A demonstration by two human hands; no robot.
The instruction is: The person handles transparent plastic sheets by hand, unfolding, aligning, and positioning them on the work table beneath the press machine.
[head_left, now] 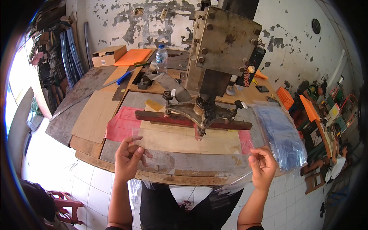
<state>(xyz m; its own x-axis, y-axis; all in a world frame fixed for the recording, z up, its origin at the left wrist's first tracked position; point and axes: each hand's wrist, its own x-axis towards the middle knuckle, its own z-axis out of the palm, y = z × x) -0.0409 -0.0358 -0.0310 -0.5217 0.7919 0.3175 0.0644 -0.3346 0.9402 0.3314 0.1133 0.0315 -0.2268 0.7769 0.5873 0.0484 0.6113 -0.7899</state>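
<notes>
A thin transparent plastic sheet stretches between my hands over the front of the worktable. My left hand holds its left side, thumb toward me and fingers curled loosely behind the film. At the right side, my right hand pinches the sheet between thumb and fingers. Loose film hangs over the table edge near my lap. Just beyond my hands, a press machine carries a long reddish bar. Below that bar lies a pale yellowish board, with pink sheet material showing at both ends.
A stack of transparent bluish plastic sheets lies at the right. Cardboard, a blue-handled cutter, a water bottle and a cardboard box are at the left and back. A red stool stands on the floor; another person sits far right.
</notes>
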